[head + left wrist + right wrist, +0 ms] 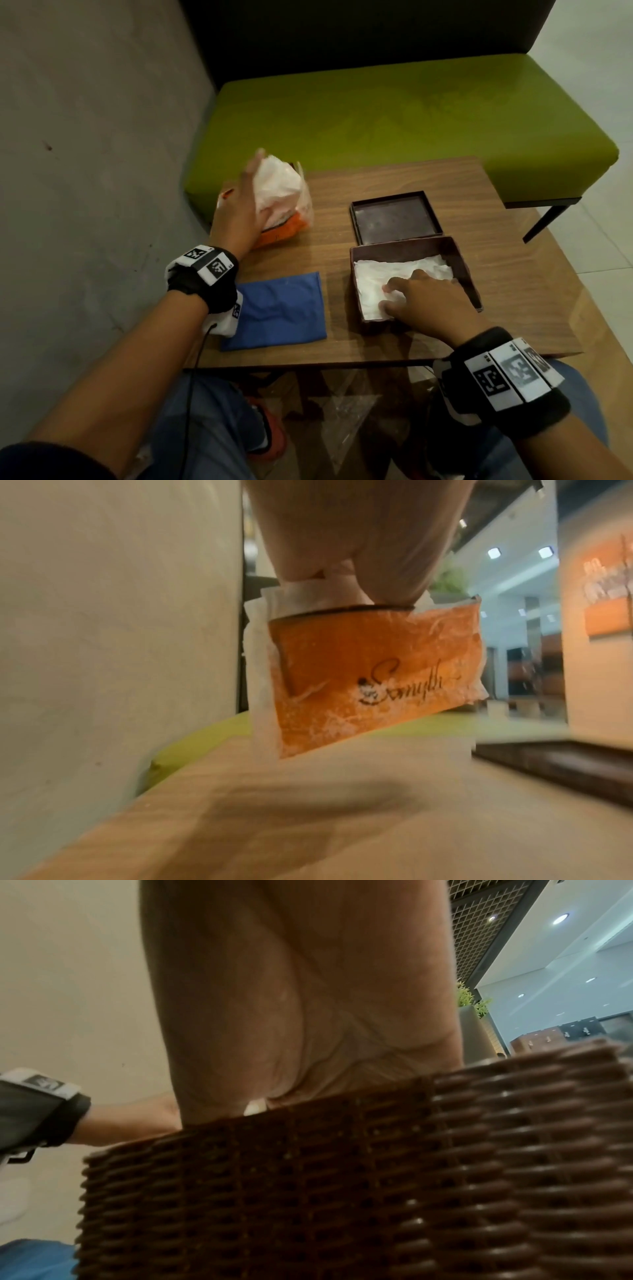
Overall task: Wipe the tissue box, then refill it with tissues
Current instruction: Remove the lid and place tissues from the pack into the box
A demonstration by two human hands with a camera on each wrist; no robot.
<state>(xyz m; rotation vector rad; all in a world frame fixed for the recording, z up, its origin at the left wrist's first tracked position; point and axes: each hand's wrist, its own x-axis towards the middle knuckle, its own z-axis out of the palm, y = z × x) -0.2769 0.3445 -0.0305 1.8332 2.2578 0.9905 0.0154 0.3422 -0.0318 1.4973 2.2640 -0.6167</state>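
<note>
The brown woven tissue box (466,270) sits open at the table's near right, with white tissues (376,274) lying inside. My right hand (394,294) reaches over its near wall (342,1191) and presses spread fingers down on those tissues. The box lid (394,219) lies upside down just behind the box. At the far left stands an orange tissue pack (291,226) (369,674) with a white bundle of tissues (277,185) rising out of its top. My left hand (243,202) (342,534) grips that bundle from the left; its fingertips are blurred.
A folded blue cloth (284,308) lies flat at the near left of the wooden table (376,178). A green bench (394,120) runs behind the table. A grey wall (85,137) closes the left side. My knees are under the near edge.
</note>
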